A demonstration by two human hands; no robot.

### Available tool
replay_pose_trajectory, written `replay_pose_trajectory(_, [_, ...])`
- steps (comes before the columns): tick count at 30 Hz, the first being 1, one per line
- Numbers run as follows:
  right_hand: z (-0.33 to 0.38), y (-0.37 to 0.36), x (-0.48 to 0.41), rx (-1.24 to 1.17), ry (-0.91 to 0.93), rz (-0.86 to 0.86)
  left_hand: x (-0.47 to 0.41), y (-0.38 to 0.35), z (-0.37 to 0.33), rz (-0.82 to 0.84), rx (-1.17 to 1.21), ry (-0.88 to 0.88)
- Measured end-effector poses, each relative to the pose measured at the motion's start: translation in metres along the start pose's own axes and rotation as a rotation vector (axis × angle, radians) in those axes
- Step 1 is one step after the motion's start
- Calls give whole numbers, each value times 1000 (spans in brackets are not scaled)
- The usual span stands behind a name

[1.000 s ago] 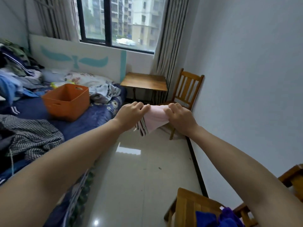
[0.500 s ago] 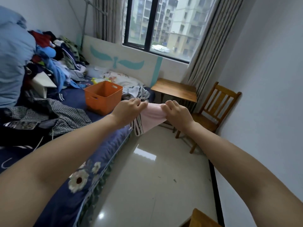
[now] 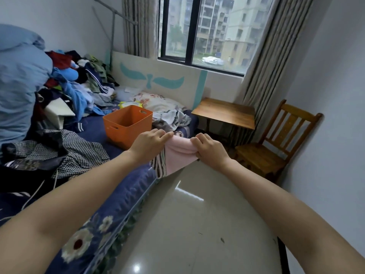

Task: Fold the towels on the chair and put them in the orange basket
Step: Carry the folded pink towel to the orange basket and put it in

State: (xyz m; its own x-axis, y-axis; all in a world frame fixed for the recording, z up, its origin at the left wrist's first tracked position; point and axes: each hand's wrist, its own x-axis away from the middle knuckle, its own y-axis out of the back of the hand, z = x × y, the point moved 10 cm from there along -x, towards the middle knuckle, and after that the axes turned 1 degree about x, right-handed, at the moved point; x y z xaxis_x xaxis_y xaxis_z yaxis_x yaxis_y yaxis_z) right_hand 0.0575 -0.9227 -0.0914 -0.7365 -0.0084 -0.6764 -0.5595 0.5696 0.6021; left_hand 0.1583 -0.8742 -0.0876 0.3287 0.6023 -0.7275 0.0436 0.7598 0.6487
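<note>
A folded pink towel (image 3: 177, 157) is held up in the air between the two hands, over the edge of the bed (image 3: 118, 186) and the floor (image 3: 197, 224). Its upper left edge is pinched by the left hand (image 3: 150, 144), fingers curled down over the fold. Its upper right edge is gripped by the right hand (image 3: 210, 150), with the fingers bent over the top and the thumb tucked beneath. The cloth is bunched between the two grips, and its lower part hangs free below them, where a grey-striped border is seen at the lower left corner.

The orange basket (image 3: 126, 125) is set upright on the bed, just beyond the left hand and apart from the towel. The bed is covered by a dark blue sheet printed with flowers. A checked garment (image 3: 79, 153) is spread on it to the left of the basket, and a heap of mixed clothes (image 3: 79, 82) is piled further back against the wall. A cream headboard (image 3: 158, 80) with a teal motif is placed below the window (image 3: 197, 30), which is flanked by curtains (image 3: 266, 66). A small wooden table (image 3: 225, 113) is stood beside the bed's far end, and a wooden chair (image 3: 276, 143) is set against the right wall. The floor is laid with glossy pale tiles, in which light is reflected.
</note>
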Motion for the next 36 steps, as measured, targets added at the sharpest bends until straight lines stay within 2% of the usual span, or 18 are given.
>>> replay_pose_trajectory(10, [-80, -72, 31, -103, -20, -7, -47, -98, 7, 113, 1, 68])
replay_pose_trajectory(14, [-112, -113, 37, -150, -116, 38, -60, -141, 25, 111, 71, 194])
replay_pose_trajectory(18, [-142, -150, 39, -119, -96, 89, -72, -190, 44, 115, 128, 234])
replay_pose_trajectory(22, [-192, -207, 27, -113, -104, 157, -105, -247, 78, 103, 121, 207])
replay_pose_trajectory(26, [-227, -263, 0, -103, -44, 207, -128, -296, 126, 106, 146, 257])
replay_pose_trajectory(29, [-254, -305, -20, -80, -18, 200, -142, -328, 162, 123, 143, 279])
replay_pose_trajectory(36, [-283, -399, -50, -199, 0, 178, -150, -390, 234, 201, 100, 343])
